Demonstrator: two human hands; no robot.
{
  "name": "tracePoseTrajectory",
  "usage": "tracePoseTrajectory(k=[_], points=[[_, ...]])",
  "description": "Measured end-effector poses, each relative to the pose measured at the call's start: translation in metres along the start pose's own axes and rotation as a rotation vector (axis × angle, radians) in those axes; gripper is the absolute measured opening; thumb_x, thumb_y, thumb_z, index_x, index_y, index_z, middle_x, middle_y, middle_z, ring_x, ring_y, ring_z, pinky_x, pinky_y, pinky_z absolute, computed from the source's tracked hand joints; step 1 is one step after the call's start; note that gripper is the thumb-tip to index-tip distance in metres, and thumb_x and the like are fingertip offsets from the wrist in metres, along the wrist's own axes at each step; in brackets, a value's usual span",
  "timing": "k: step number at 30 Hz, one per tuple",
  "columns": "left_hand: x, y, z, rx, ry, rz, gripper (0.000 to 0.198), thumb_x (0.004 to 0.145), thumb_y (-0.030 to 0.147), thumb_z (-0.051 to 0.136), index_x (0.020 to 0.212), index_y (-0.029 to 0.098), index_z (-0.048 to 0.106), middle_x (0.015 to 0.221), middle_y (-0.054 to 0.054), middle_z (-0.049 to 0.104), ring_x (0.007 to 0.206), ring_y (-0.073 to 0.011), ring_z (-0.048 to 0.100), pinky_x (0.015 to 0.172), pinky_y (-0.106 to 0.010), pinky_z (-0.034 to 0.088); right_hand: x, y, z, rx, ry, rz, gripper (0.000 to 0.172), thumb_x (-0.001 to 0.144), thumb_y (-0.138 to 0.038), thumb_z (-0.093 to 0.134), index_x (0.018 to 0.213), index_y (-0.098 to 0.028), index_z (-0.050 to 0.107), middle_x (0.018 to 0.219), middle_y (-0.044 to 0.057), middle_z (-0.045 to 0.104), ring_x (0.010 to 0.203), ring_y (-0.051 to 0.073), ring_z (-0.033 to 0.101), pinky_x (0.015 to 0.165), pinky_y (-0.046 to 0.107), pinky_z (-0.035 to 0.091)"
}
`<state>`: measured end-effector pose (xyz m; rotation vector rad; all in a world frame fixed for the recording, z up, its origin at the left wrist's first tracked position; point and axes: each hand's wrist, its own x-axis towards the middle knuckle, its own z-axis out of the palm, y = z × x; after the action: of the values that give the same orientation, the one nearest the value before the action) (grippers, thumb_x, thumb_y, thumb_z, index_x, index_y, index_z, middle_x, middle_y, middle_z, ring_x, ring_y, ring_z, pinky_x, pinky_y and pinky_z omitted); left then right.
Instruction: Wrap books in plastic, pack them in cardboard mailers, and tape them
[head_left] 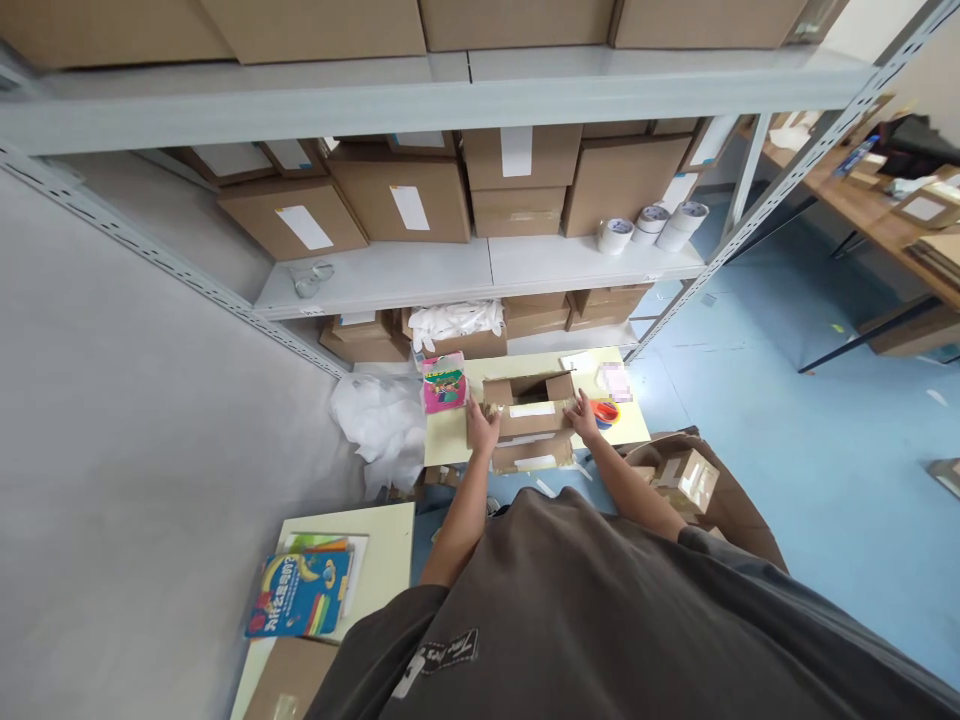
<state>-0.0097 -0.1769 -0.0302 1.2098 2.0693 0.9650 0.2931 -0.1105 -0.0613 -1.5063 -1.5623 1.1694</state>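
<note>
An open cardboard box [551, 418] with a white label strip and ragged tape edges sits near the front edge of a pale yellow table [446, 440]. Its front flap hangs toward me. My left hand [484, 428] grips the box's left side, and my right hand [583, 416] holds its right front corner. A pink and green packet [444, 383] lies left of the box. Close to my right hand are orange-handled scissors or a similar tool [604, 411]. The inside of the box is mostly dark.
Metal shelving [420, 276] with cardboard boxes [409, 200] and white tape rolls [616, 236] rises beyond the table. White plastic wrap [382, 415] bulges at the left. A large carton [739, 505] holding smaller boxes stands right. Books [300, 594] lie on a side table [386, 535].
</note>
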Motion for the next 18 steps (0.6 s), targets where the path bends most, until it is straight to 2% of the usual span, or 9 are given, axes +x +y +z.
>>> tracePoseTrajectory(k=[2, 5, 7, 9, 11, 13, 15, 18], points=[[0.011, 0.014, -0.008, 0.038, -0.016, 0.112, 0.097, 0.095, 0.034, 0.074, 0.177, 0.026, 0.022, 0.185, -0.013, 0.015, 0.168, -0.0339, 0.027, 0.13, -0.043, 0.038, 0.001, 0.001, -0.001, -0.029, 0.029, 0.018, 0.09, 0.091, -0.055, 0.063, 0.171, -0.024, 0.034, 0.13, 0.014, 0.071, 0.128, 0.032, 0.065, 0.11, 0.052, 0.055], [0.024, 0.028, -0.017, 0.107, -0.068, 0.217, 0.08, 0.093, 0.03, 0.076, 0.167, 0.029, 0.044, 0.185, -0.011, 0.017, 0.165, -0.0354, 0.032, 0.126, -0.045, 0.042, 0.001, 0.0, -0.005, -0.15, 0.035, 0.0, 0.095, 0.093, -0.046, 0.061, 0.176, -0.019, 0.022, 0.122, 0.014, 0.074, 0.118, 0.033, 0.069, 0.107, 0.054, 0.056], [0.026, 0.028, -0.019, 0.139, -0.059, 0.223, 0.059, 0.093, 0.032, 0.076, 0.15, 0.026, 0.062, 0.182, -0.012, 0.023, 0.163, -0.0361, 0.035, 0.125, -0.045, 0.042, -0.001, -0.003, -0.007, -0.264, 0.033, -0.025, 0.095, 0.094, -0.04, 0.059, 0.177, -0.019, 0.017, 0.126, 0.015, 0.074, 0.113, 0.032, 0.07, 0.103, 0.052, 0.059], [0.022, 0.023, -0.016, 0.145, -0.042, 0.19, 0.037, 0.096, 0.038, 0.073, 0.131, 0.024, 0.072, 0.175, -0.015, 0.039, 0.158, -0.0351, 0.044, 0.122, -0.043, 0.044, -0.003, -0.007, -0.009, -0.39, 0.028, -0.049, 0.09, 0.097, -0.036, 0.057, 0.177, -0.021, 0.021, 0.143, 0.017, 0.068, 0.117, 0.032, 0.07, 0.102, 0.048, 0.059], [0.017, 0.016, -0.009, 0.128, -0.049, 0.124, 0.027, 0.101, 0.041, 0.065, 0.12, 0.023, 0.073, 0.157, -0.018, 0.06, 0.144, -0.0321, 0.057, 0.116, -0.041, 0.047, -0.006, -0.011, -0.009, -0.509, 0.001, -0.055, 0.077, 0.101, -0.034, 0.053, 0.174, -0.024, 0.033, 0.161, 0.018, 0.055, 0.123, 0.034, 0.07, 0.101, 0.046, 0.06], [0.012, 0.012, -0.001, 0.1, -0.052, 0.045, 0.025, 0.105, 0.039, 0.057, 0.118, 0.023, 0.072, 0.135, -0.016, 0.073, 0.128, -0.0289, 0.067, 0.109, -0.039, 0.05, -0.009, -0.015, -0.009, -0.591, -0.045, -0.029, 0.064, 0.105, -0.036, 0.049, 0.168, -0.025, 0.046, 0.17, 0.017, 0.046, 0.126, 0.035, 0.07, 0.1, 0.044, 0.06], [0.011, 0.012, 0.007, 0.079, -0.011, -0.05, 0.027, 0.106, 0.04, 0.056, 0.12, 0.022, 0.069, 0.123, -0.015, 0.077, 0.117, -0.0276, 0.071, 0.103, -0.037, 0.052, -0.009, -0.019, -0.008, -0.637, -0.078, 0.008, 0.059, 0.108, -0.038, 0.047, 0.165, -0.025, 0.053, 0.174, 0.016, 0.043, 0.127, 0.035, 0.071, 0.1, 0.043, 0.06], [0.014, 0.017, 0.016, 0.052, 0.102, -0.197, 0.042, 0.105, 0.044, 0.06, 0.136, 0.016, 0.061, 0.123, -0.017, 0.076, 0.111, -0.0276, 0.073, 0.097, -0.035, 0.054, -0.008, -0.025, -0.01, -0.656, -0.115, 0.026, 0.057, 0.108, -0.039, 0.049, 0.163, -0.026, 0.055, 0.176, 0.014, 0.04, 0.129, 0.035, 0.071, 0.099, 0.041, 0.06]])
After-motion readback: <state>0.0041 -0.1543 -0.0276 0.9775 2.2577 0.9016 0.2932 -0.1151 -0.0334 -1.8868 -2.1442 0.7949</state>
